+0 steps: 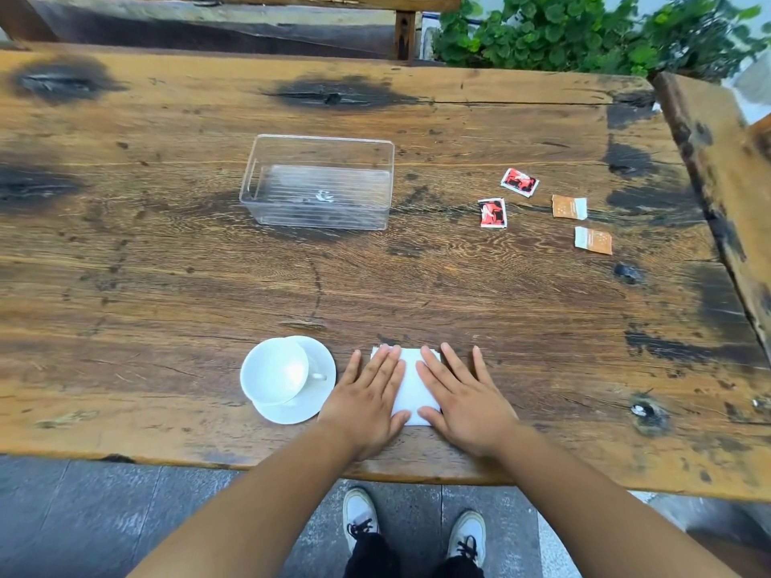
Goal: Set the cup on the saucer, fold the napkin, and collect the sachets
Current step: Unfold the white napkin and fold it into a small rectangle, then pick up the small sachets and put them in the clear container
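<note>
**White paper napkin pinned flat at the near edge**

White paper napkin (411, 387) down on the weathered brown wooden worktop (167, 285), close to the near edge, pressed under both palms. Left hand (369, 396) spread flat over its left side, fingers straight, gripping nothing. Right hand (463, 396) flat on the right side, same story: splayed, pressing, not grasping. Strip of white showing between the two.

Just left of the left hand: white ceramic cup (275, 371) sitting on the round white saucer (311, 404), off-centre toward its far left, handle pointing right.

Further back, mid-worktop: clear rectangular plastic container (319, 183), open-topped. Well off to the right of it, four sachets loose on the wood, each apart from the next: two red-and-black sachets (519, 182) (492, 212) and two orange-and-white sachets (569, 207) (593, 240).
</note>
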`<control>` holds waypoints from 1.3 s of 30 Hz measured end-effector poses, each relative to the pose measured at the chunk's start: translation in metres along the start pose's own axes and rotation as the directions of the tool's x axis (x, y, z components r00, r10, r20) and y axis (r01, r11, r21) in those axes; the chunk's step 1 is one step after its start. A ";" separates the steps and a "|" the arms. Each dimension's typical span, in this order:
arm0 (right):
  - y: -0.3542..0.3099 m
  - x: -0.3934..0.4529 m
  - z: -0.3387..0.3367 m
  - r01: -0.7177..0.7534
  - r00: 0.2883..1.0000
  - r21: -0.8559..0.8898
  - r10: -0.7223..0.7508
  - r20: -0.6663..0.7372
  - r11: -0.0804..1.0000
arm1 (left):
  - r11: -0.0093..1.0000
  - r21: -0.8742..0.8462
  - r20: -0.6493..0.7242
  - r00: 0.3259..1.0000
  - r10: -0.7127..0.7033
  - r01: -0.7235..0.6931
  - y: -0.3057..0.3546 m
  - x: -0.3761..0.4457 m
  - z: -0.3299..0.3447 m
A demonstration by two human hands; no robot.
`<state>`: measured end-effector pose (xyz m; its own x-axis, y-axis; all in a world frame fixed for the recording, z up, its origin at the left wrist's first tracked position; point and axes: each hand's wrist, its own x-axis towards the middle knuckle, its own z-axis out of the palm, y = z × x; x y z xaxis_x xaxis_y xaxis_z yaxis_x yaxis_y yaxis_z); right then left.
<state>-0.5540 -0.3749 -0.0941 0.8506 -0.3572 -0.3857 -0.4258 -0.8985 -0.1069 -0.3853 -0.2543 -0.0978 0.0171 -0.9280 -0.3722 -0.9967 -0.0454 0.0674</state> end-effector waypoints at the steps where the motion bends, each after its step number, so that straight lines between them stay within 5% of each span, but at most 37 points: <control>1: 0.000 0.000 0.000 0.001 1.000 -0.001 -0.001 -0.001 1.000 | 1.000 0.001 0.003 1.000 0.002 -0.002 -0.001 0.000 0.000; 8: 0.007 -0.018 -0.027 -0.039 0.993 0.082 0.048 -0.108 0.996 | 1.000 -0.016 -0.055 0.998 -0.016 0.015 0.001 -0.002 -0.025; 15: 0.062 -0.071 -0.097 -0.302 0.883 0.375 0.406 -0.236 0.876 | 0.975 -0.218 -0.216 0.972 -0.095 0.047 0.003 0.009 -0.110; 21: 0.139 -0.087 -0.121 -0.451 0.723 0.591 0.662 -0.197 0.669 | 0.877 -0.465 -0.120 0.973 -0.198 0.121 0.013 0.082 -0.160; 26: 0.222 -0.060 -0.114 -0.493 0.731 0.614 0.676 -0.092 0.617 | 0.851 -0.468 -0.034 0.958 -0.286 0.238 0.012 0.167 -0.179; 32: 0.325 0.015 -0.096 -0.494 0.810 0.541 0.586 0.002 0.681 | 0.903 -0.360 -0.029 0.964 -0.262 0.235 0.014 0.283 -0.187; 35: 0.354 0.050 -0.087 -0.430 0.882 0.427 0.471 0.011 0.796 | 0.997 -0.063 -0.044 0.998 -0.039 0.037 0.010 0.332 -0.183; 39: 0.363 0.072 -0.076 -0.393 0.906 0.173 0.412 -0.093 0.903 | 0.948 0.235 0.068 0.977 0.203 -0.214 0.004 0.370 -0.182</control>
<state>-0.6243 -0.7461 -0.0912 0.6239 -0.7181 -0.3084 -0.7723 -0.6268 -0.1033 -0.3681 -0.6652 -0.0673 -0.1912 -0.8903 -0.4132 -0.9674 0.2422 -0.0741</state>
